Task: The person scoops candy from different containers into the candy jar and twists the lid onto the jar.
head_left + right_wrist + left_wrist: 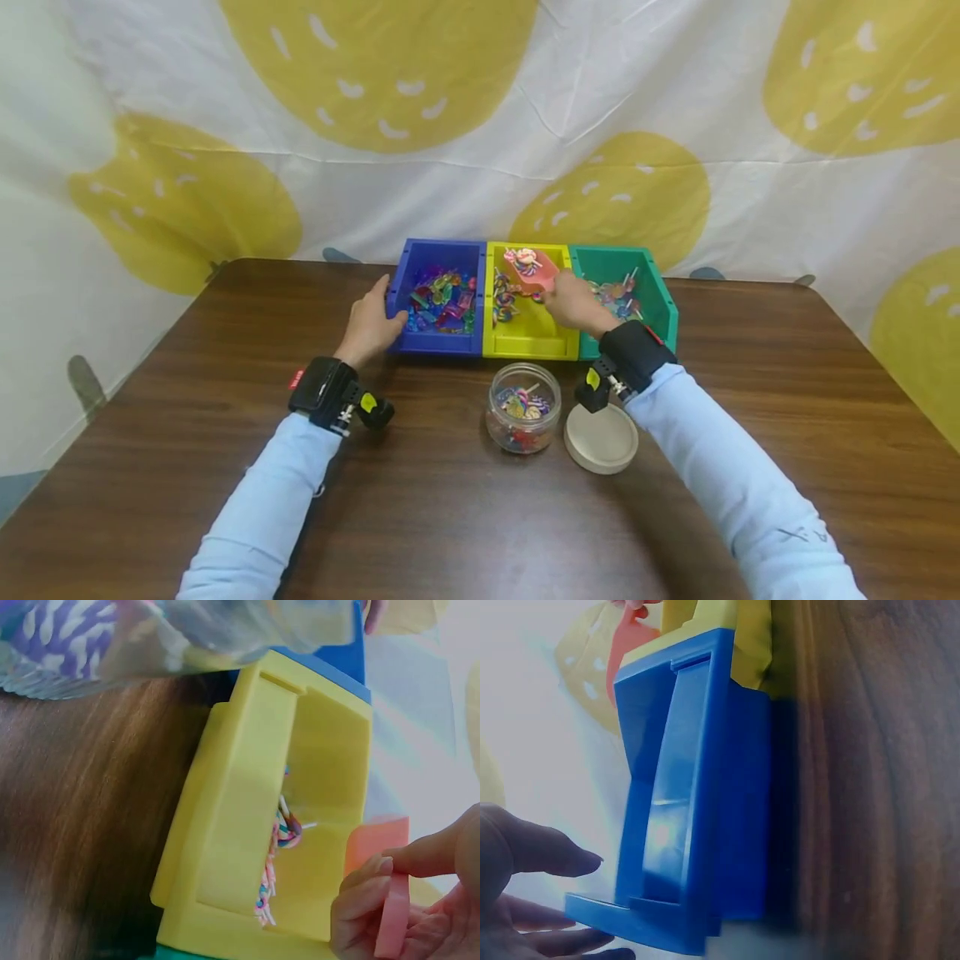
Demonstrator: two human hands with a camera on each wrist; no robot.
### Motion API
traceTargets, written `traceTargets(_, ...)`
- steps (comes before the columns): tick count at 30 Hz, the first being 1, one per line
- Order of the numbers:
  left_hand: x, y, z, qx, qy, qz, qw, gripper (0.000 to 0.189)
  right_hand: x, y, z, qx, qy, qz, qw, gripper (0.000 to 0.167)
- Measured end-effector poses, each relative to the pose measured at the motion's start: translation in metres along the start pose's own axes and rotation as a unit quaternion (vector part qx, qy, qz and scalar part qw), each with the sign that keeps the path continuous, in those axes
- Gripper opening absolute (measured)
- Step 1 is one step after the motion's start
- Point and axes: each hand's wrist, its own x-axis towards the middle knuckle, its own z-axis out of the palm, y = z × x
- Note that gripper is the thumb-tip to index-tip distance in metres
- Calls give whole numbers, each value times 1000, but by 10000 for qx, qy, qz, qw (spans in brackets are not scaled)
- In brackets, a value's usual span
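Observation:
My right hand [576, 302] grips the handle of a pink scoop [536, 275], which carries small lollipop-shaped pieces above the yellow bin [536, 340]. More of these pieces [285, 829] lie inside that bin, partly hidden by its front wall in the right wrist view. At the left side of the blue bin [438, 343], my left hand [372, 323] straddles the side wall, with straight thumb and fingers on either side. Colourful translucent pieces [446, 300] fill the blue bin's floor. In front of the bins stands a clear jar [524, 433] holding mixed small pieces.
A green bin [663, 304] with small stick-ended pieces adjoins the yellow one on the right. Beside the jar, a round whitish lid [602, 440] lies flat on the brown wooden table [420, 525]. A patterned cloth [420, 192] hangs behind the table.

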Motion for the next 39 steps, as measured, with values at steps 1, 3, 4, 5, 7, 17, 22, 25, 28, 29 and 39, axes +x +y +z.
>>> traceTargets(1,0,1,-1,29,78,59,9999,62,-22,-26,-16,122,-44,46,9999,25)
traceTargets(3,-1,3,-1,40,210,218,9995,61,-56,-65,-40,250,-62,171,9995,24)
traceTargets(4,-2,5,-2,44,279,323,9991,61,-59,-69,-42,254,6,239,9994,25)
traceTargets(5,-3,6,-2,26,344,445,9984,60,-70,-78,-48,289,72,212,9993,25)
traceTargets(7,-6,9,-2,-54,491,694,9964,57,-80,-88,-56,296,65,354,9989,27)
traceTargets(17,-17,25,5,-397,293,1967,9792,55,-106,-78,-68,446,208,76,9988,34)
traceTargets(22,-21,30,8,-681,-778,2079,9727,60,-121,-70,-73,543,223,-262,9979,33)
traceTargets(25,-22,30,11,-998,-1360,2000,9652,63,-130,-66,-75,605,214,-509,9966,31)
traceTargets(28,-25,30,14,-1235,-1820,1963,9555,65,-138,-62,-77,675,115,-703,9952,29)
traceTargets(29,-26,30,15,-1280,-1931,1968,9527,66,-141,-61,-78,703,70,-758,9946,29)
traceTargets(39,-37,32,29,-1304,-2916,2158,9227,79,-168,-50,-78,913,-356,-1171,9883,20)
